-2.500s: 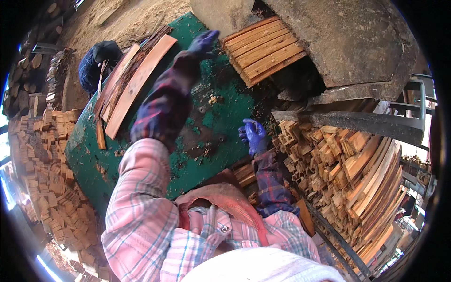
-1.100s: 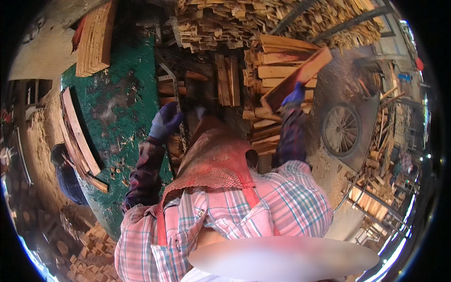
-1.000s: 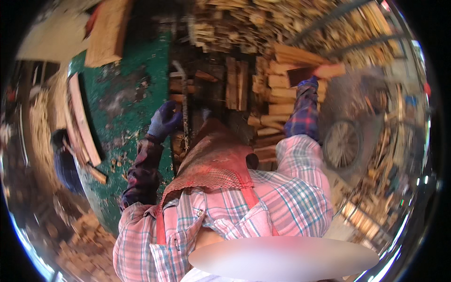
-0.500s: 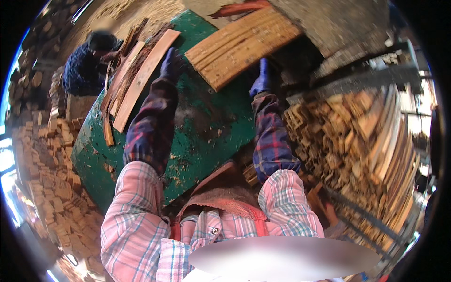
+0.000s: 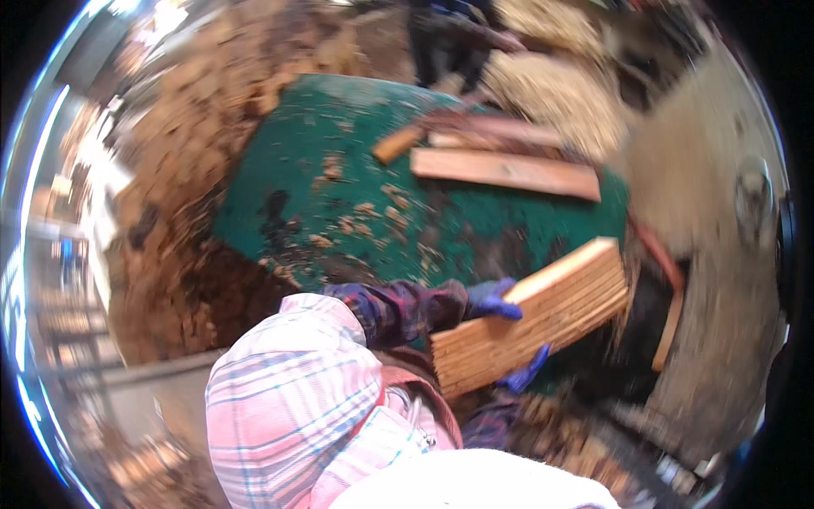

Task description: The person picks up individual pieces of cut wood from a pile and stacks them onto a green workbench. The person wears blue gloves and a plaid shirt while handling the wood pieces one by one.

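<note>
A thick stack of thin wooden boards (image 5: 543,327) is tilted in front of me, its far right end higher, close to the near side of the green table (image 5: 280,170). My left hand (image 5: 494,300), in a purple-blue glove, is closed over the stack's upper edge. At its lower edge, my right hand (image 5: 526,370), gloved alike, grips from the near side; part of that hand and most of the right forearm are hidden. Across the table lie a pale reddish plank (image 5: 509,172) and some bark-edged strips (image 5: 500,131).
A short wood piece (image 5: 397,144) and scattered chips lie on the table. Another person (image 5: 449,38) stands beyond its far edge, near a heap of pale shavings (image 5: 551,97). Blurred piles of cut wood (image 5: 195,110) fill the left. Concrete floor (image 5: 721,254) spreads to the right.
My view has swung round to the left. The board stack, earlier flat at the table's far end with my right hand at its edge, is now near my body between both hands.
</note>
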The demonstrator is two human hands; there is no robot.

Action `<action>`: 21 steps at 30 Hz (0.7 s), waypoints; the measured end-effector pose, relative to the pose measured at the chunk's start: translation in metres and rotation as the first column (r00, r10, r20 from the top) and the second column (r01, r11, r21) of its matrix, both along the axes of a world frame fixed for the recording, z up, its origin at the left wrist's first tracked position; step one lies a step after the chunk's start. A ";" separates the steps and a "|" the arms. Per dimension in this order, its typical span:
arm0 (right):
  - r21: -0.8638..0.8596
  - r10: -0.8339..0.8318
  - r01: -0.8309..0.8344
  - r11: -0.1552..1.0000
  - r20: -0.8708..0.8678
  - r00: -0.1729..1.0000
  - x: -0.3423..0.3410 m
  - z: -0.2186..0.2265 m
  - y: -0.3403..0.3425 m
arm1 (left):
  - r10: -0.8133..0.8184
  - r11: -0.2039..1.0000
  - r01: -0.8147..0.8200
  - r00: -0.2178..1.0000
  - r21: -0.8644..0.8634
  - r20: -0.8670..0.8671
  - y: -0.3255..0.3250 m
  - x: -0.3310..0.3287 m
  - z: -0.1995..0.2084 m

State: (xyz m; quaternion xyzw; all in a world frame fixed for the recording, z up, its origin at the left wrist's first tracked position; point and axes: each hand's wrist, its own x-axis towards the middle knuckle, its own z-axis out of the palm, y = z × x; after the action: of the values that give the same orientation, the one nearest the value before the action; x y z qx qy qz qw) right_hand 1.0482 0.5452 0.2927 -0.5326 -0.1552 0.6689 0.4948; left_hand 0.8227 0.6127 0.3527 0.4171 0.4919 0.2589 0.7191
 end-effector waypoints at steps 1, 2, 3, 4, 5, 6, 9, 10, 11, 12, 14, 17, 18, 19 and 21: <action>0.046 0.017 -0.011 0.999 -0.131 0.991 -0.021 -0.002 -0.002 | 0.012 0.999 -0.011 1.000 0.037 -0.012 -0.001 -0.015 -0.004; 0.086 0.077 -0.057 0.995 -0.252 0.965 -0.051 0.012 0.003 | 0.090 0.994 -0.087 0.995 0.064 -0.040 -0.007 -0.038 0.003; 0.054 0.087 -0.069 0.996 -0.511 0.855 -0.080 0.026 0.008 | 0.165 0.983 -0.158 0.984 0.090 -0.069 -0.016 -0.063 0.012; -0.002 0.072 -0.105 0.994 -0.717 0.693 -0.116 0.056 0.015 | 0.239 0.967 -0.229 0.968 0.111 -0.081 -0.029 -0.081 0.018; 0.016 0.117 -0.162 0.987 -0.761 0.638 -0.141 0.064 0.012 | 0.407 0.905 -0.397 0.913 0.152 -0.035 -0.045 -0.097 0.018; 0.046 0.185 -0.230 0.972 -0.753 0.631 -0.166 0.068 0.013 | 0.484 0.855 -0.475 0.875 0.210 0.007 -0.061 -0.117 0.020; 0.212 0.472 -0.446 0.869 -0.626 0.621 -0.252 0.080 0.020 | 0.689 0.596 -0.619 0.721 0.511 0.069 -0.112 -0.205 0.084; 0.264 0.554 -0.507 0.821 -0.585 0.592 -0.286 0.087 0.023 | 0.714 0.478 -0.722 0.651 0.499 0.258 -0.130 -0.232 0.096; 0.322 0.632 -0.555 0.767 -0.528 0.567 -0.321 0.099 0.025 | 0.695 0.366 -0.812 0.563 0.454 0.447 -0.147 -0.258 0.105; 0.379 0.697 -0.590 0.713 -0.477 0.536 -0.358 0.113 0.029 | 0.729 0.229 -0.808 0.512 0.543 0.454 -0.163 -0.284 0.118; 0.544 0.816 -0.613 0.573 -0.307 0.491 -0.436 0.161 0.041 | 0.717 0.094 -0.823 0.447 0.560 0.536 -0.194 -0.332 0.159; 0.829 0.850 -0.548 0.109 0.208 0.484 -0.574 0.260 0.057 | 0.709 -0.149 -0.789 0.335 0.596 0.620 -0.224 -0.416 0.202; 0.865 0.682 -0.474 -0.163 0.446 0.580 -0.620 0.301 0.066 | 0.689 -0.251 -0.741 0.315 0.623 0.653 -0.223 -0.447 0.215; 0.774 0.341 -0.413 -0.480 0.599 0.725 -0.657 0.339 0.081 | 0.640 -0.325 -0.705 0.327 0.630 0.696 -0.206 -0.484 0.232; 0.481 -0.198 -0.430 -0.764 0.459 0.866 -0.705 0.405 0.095 | 0.592 -0.428 -0.625 0.351 0.653 0.725 -0.175 -0.556 0.279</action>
State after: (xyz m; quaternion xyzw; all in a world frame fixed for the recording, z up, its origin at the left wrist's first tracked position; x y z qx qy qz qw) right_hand 0.3433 0.6400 0.6974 0.2118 -0.8489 0.0621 0.4802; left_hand 0.2665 0.4379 0.6316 0.3886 0.3291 0.8605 -0.0170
